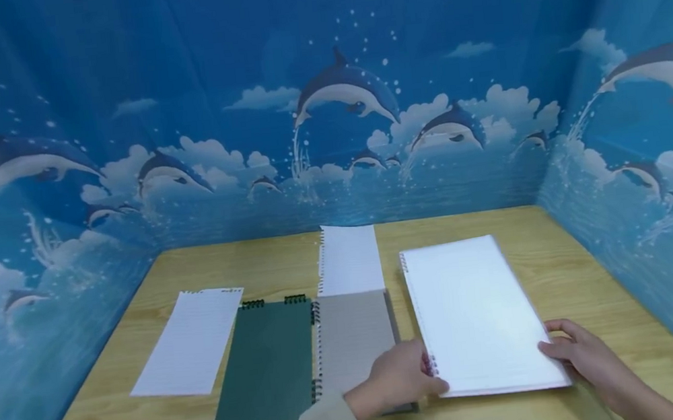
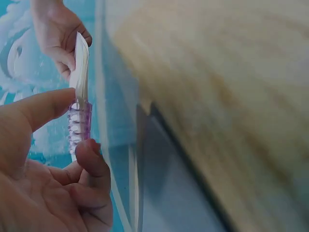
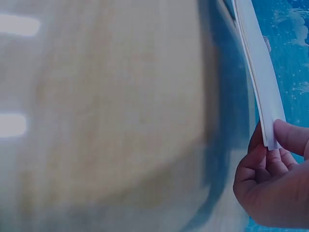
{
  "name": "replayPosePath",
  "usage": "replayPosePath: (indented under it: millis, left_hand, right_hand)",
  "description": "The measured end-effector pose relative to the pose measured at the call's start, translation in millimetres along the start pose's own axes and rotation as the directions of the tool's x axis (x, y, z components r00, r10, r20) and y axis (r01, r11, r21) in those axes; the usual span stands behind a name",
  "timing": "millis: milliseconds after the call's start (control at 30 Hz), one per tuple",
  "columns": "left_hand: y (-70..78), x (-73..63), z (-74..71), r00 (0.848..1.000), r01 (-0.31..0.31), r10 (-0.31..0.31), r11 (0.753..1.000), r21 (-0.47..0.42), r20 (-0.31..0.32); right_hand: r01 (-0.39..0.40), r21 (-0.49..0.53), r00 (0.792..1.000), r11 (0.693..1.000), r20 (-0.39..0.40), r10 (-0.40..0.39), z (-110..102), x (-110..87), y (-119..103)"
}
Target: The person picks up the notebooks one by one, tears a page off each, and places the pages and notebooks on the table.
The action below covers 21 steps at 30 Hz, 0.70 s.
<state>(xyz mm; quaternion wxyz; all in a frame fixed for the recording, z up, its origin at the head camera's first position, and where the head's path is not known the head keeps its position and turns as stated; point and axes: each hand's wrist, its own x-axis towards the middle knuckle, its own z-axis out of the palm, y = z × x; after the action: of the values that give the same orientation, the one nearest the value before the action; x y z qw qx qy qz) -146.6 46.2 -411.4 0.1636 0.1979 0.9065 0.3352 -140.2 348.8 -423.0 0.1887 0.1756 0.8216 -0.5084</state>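
Observation:
A white spiral notebook (image 1: 477, 315) is held by both hands at the right of the table. Its coil (image 2: 79, 123) looks clear and purplish in the left wrist view. My left hand (image 1: 402, 374) pinches the coiled edge near the lower left corner, thumb on one side and fingers on the other. At the opposite edge, low on the right, my right hand (image 1: 584, 352) grips the pages between thumb and fingers. The right wrist view catches the notebook (image 3: 258, 67) nearly edge-on, above the table. Left of it lies a grey spiral notebook (image 1: 355, 337), partly behind my left hand.
A dark green notebook (image 1: 266, 369) with black coils at its top lies beside the grey one. One loose lined sheet (image 1: 188, 346) rests at the far left, another sheet (image 1: 350, 259) with a torn-hole edge behind the grey notebook. Dolphin-print curtains (image 1: 338, 101) surround the wooden table (image 1: 238, 263).

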Motion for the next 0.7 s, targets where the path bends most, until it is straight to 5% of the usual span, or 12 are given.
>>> replayPosePath:
  millis: [167, 367, 567, 700]
  left_hand:
    - [1.8, -8.4, 10.6, 1.000, 0.024, -0.027, 0.981, 0.191, 0.012]
    - [2.2, -9.7, 17.7, 0.998, 0.010, -0.034, 0.897, 0.442, 0.048]
    - [2.9, -4.7, 16.8, 0.998, -0.034, 0.000, 0.840, 0.542, 0.062]
    - [4.2, -2.6, 16.9, 0.998, -0.046, 0.006, 0.797, 0.602, 0.068]
  right_hand:
    - [-0.013, 0.004, 1.000, 1.000, -0.007, 0.013, 9.5, -5.9, 13.7]
    - [0.011, -0.160, 0.996, 0.987, -0.090, -0.026, 18.9, -3.5, 20.3]
    - [0.082, -0.534, 0.969, 0.841, -0.154, -0.192, 27.6, -3.5, 14.5]
    - [0.068, -0.584, 0.966, 0.809, -0.165, -0.200, 32.3, -4.4, 9.6]
